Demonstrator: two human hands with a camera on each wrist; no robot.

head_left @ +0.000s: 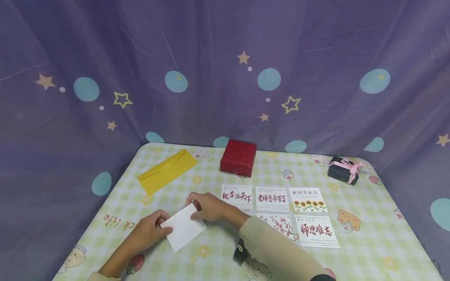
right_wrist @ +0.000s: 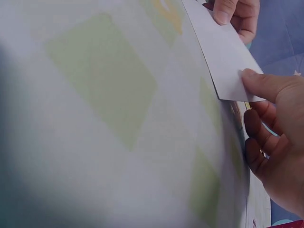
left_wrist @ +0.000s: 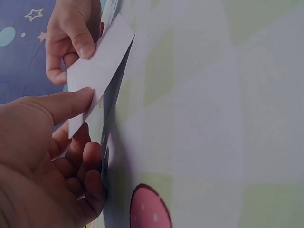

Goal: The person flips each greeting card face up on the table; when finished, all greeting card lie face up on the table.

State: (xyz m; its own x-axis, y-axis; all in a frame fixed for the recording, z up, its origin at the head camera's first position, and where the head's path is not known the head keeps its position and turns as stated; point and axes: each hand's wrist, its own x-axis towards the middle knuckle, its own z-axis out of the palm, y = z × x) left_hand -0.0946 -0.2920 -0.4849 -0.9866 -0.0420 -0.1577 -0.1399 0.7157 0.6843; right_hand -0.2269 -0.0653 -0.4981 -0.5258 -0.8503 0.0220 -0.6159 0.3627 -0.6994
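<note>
Both hands hold a white card (head_left: 185, 231) just above the table, its blank side facing up. My left hand (head_left: 150, 231) pinches its left edge, thumb on top and fingers beneath. At the far right edge, my right hand (head_left: 207, 207) pinches it the same way. In the left wrist view the card (left_wrist: 102, 66) is tilted, with the left thumb (left_wrist: 71, 105) lying on its face. From the right wrist, the card (right_wrist: 223, 52) shows blank and white under the right thumb (right_wrist: 261, 84). Whatever is on its underside is hidden.
Several printed cards (head_left: 272, 199) lie in two rows right of the hands, one partly behind the right sleeve (head_left: 277, 249). A yellow envelope (head_left: 168, 171) lies at the back left. Farther back are a red box (head_left: 239, 156) and a black box with pink ribbon (head_left: 342, 171).
</note>
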